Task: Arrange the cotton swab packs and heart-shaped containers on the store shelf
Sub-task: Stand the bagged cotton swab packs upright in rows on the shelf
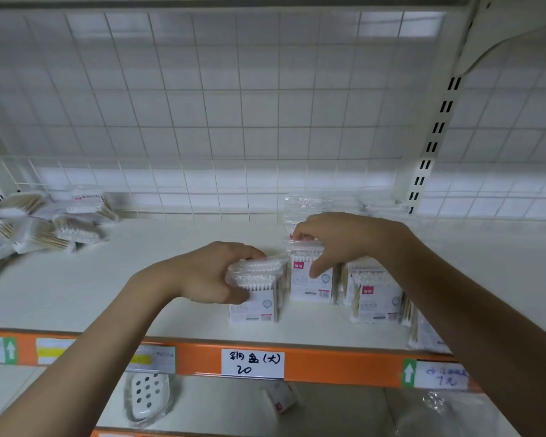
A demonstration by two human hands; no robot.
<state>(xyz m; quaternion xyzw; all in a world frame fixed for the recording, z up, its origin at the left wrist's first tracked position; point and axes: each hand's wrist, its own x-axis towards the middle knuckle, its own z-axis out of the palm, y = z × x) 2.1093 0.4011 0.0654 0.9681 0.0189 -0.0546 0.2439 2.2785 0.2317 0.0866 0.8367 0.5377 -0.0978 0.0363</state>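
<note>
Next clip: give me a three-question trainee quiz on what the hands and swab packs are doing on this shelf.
1. True or false: the left hand grips the front cotton swab pack, which stands on the shelf.
2. The right hand pinches the top of:
A. the loose pile of packs at far left
B. the upright pack behind the front one
C. the handwritten price label
3. Fill in: the shelf's front edge strip is coloured ____.

Key: 1 true; 2 B; 3 orange.
</note>
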